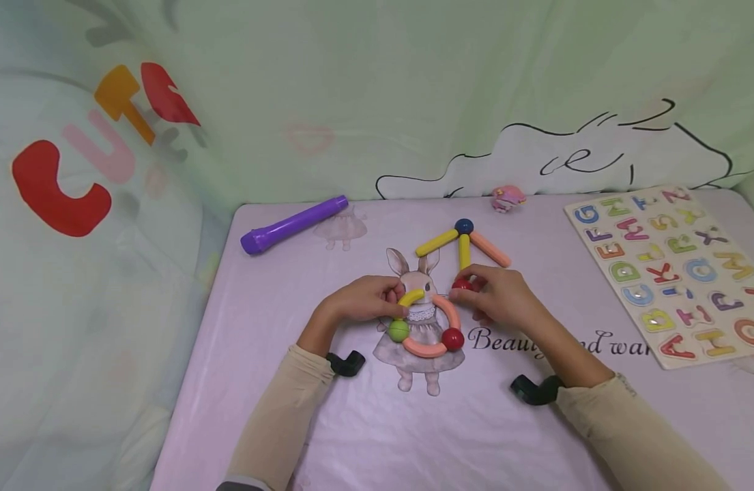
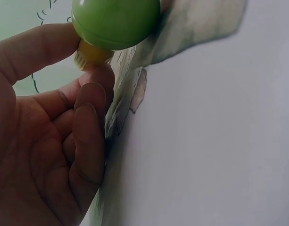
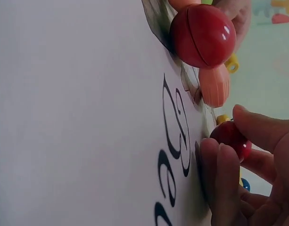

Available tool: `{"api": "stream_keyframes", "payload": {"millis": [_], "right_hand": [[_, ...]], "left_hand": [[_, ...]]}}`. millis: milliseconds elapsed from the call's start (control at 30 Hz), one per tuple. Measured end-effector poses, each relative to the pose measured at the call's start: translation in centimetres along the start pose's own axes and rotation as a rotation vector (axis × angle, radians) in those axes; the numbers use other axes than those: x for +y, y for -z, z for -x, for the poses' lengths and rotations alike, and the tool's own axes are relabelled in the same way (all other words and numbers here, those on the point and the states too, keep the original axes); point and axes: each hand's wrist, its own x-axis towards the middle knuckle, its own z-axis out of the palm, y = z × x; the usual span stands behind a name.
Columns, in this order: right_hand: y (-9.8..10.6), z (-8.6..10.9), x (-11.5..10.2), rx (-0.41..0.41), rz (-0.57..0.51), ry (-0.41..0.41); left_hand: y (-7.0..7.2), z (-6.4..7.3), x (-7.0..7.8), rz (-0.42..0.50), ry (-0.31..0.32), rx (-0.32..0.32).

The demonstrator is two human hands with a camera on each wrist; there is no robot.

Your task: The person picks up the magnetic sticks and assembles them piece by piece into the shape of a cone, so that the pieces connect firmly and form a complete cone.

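Note:
In the head view my left hand (image 1: 367, 298) pinches a curved yellow rod (image 1: 411, 297) joined to a green ball (image 1: 398, 331). From that ball a ring runs on through a curved salmon rod (image 1: 424, 349), a red ball (image 1: 453, 339) and another salmon curve (image 1: 450, 311); a gap stands at the top. My right hand (image 1: 502, 294) holds a second red ball (image 3: 231, 140) between thumb and fingers, just right of the ring. Beyond it, a straight yellow rod (image 1: 465, 252) reaches up to a blue ball (image 1: 464, 226), which also bears another yellow rod (image 1: 437, 243) and a straight salmon rod (image 1: 490, 249).
A purple microphone-shaped toy (image 1: 295, 225) lies at the back left. At the back edge sits a small pink figure (image 1: 508, 198). On the right lies a wooden alphabet board (image 1: 616, 273). A printed cloth (image 1: 462, 436) covers the table, with fabric walls behind and at left.

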Motion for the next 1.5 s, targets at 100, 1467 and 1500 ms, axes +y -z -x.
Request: {"api": "stream_keyframes", "payload": {"millis": [100, 1467, 1500], "right_hand": [[0.1, 0.1, -0.1, 0.009, 0.039, 0.027], [-1.5, -2.7, -2.5, -0.085, -0.260, 0.172], [-1.5, -2.7, -2.5, -0.086, -0.259, 0.176]], "left_hand": [[0.0, 0.0, 0.0, -0.005, -0.003, 0.001], [0.2, 0.0, -0.8, 0.113, -0.047, -0.064], [0.2, -0.1, -0.8, 0.114, -0.044, -0.062]]}}
